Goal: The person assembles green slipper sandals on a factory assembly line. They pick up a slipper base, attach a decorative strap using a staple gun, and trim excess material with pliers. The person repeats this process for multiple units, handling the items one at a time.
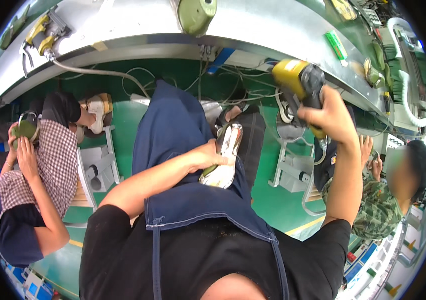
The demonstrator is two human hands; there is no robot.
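My left hand (pixel 207 154) grips a green shoe last (pixel 221 172) on my lap. A whitish, shiny covering wraps it, and its underside seems to face up. My fingers go round its middle, so part of it is hidden. Out to the right and raised, my right hand (pixel 335 115) is closed round the handle of a yellow-and-black air-powered gun (pixel 293 80). A hose fitting hangs below that handle. The gun stands apart from the last, its front end pointing up and left toward the bench. My dark blue apron (pixel 173 120) lies under the last.
Across the front runs a metal bench (pixel 133 22), bearing another green last (pixel 197 17), a second yellow air gun (pixel 38 37) and a green box (pixel 335 46). Hoses and cables hang beneath. Seated co-workers flank me: checked clothing (pixel 58 150) left, camouflage clothing (pixel 373 210) right.
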